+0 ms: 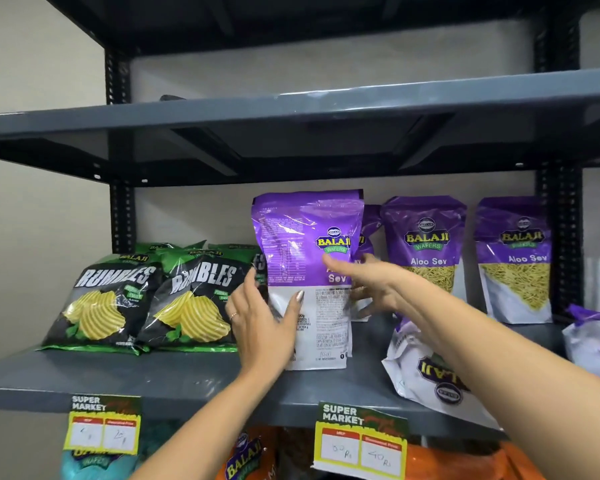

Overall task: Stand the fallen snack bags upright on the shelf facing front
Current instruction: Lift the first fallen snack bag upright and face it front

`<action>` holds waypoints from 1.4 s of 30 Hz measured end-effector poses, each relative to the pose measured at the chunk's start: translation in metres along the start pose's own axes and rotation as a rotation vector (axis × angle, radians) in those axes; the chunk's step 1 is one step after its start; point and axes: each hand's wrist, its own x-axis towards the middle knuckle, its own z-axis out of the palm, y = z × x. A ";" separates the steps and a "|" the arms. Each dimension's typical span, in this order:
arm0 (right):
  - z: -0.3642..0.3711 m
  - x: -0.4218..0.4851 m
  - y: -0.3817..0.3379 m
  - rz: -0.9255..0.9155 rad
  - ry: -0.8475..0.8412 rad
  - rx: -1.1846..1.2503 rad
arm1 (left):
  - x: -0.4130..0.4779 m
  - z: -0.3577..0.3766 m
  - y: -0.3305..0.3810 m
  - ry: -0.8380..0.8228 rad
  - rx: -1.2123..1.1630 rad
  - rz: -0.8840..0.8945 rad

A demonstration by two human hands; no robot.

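Observation:
A purple Aloo Sev bag [305, 244] stands upright on the grey shelf [153, 372], its printed back and side turned toward me. My left hand [260, 323] grips its lower left edge. My right hand [368, 289] reaches around its right side, fingers spread against it. Two more Aloo Sev bags [425, 244] [513, 258] stand upright facing front at the right. One purple and white bag [426, 368] lies fallen at the shelf's front, under my right forearm. Another fallen bag [593, 341] lies at the far right edge.
Black and green Rumbles chip bags [108, 299] lean in a row on the left of the shelf. Price tags [361, 441] hang from the shelf's front lip. An upper shelf [291, 112] sits close above. Orange bags [250, 455] fill the shelf below.

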 end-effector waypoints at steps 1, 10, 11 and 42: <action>-0.005 0.002 -0.003 0.022 -0.001 0.111 | -0.009 0.000 0.007 0.055 -0.006 0.045; -0.015 0.036 -0.001 0.113 -0.094 0.428 | -0.032 0.030 0.031 -0.255 -0.004 -0.199; -0.013 0.035 -0.003 0.107 -0.069 0.388 | -0.031 0.033 0.032 -0.258 -0.011 -0.210; -0.030 0.043 -0.026 -0.106 -0.060 0.074 | 0.062 0.014 -0.055 -0.775 -0.828 -0.561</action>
